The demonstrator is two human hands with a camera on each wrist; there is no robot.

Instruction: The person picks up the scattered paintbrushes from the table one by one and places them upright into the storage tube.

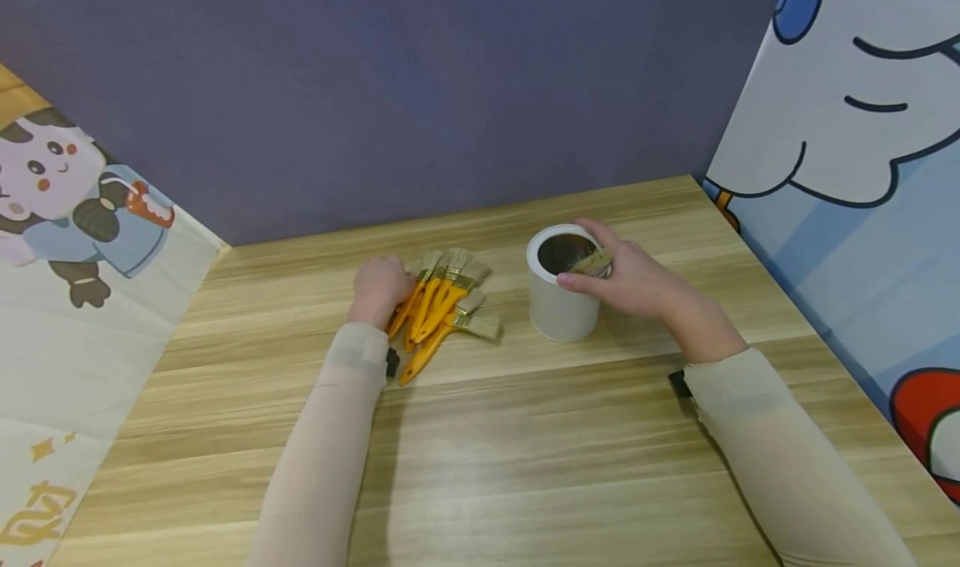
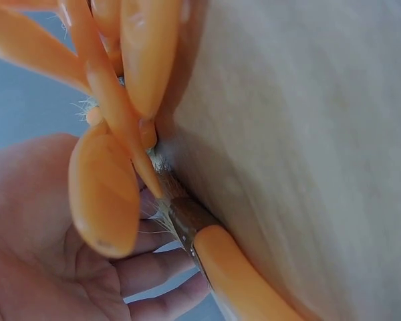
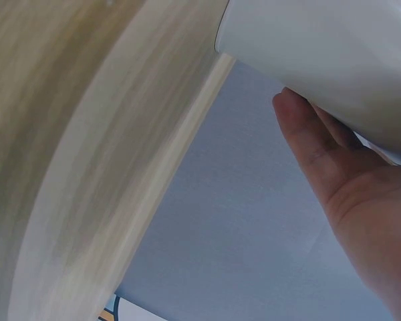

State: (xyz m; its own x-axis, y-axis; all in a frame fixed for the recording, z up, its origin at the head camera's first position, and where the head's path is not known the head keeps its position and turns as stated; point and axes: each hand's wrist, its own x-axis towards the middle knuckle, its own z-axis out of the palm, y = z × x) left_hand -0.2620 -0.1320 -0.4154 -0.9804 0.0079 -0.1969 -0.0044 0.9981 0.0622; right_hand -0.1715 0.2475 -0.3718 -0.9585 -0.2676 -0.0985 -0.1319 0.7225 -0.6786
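Several paintbrushes with orange handles and pale bristles lie in a pile [image 1: 437, 300] on the wooden table, their bristles mostly pointing away. At the pile's left side is my left hand [image 1: 382, 285]. In the left wrist view its fingers [image 2: 150, 271] stretch behind the bristles of one paintbrush [image 2: 194, 224]; the thumb is hidden. My right hand [image 1: 633, 279] holds a white can [image 1: 562, 304] at its right side, thumb at the near rim and fingers round the far side. The can stands upright. Inside, a paintbrush [image 1: 595, 262] leans bristles up against the right rim, its handle hidden.
The wooden table [image 1: 517, 467] ends at a dark blue-grey wall [image 1: 435, 100] behind the can and pile. Panels with cartoon prints stand along the left [image 1: 45, 317] and right [image 1: 832, 242] sides.
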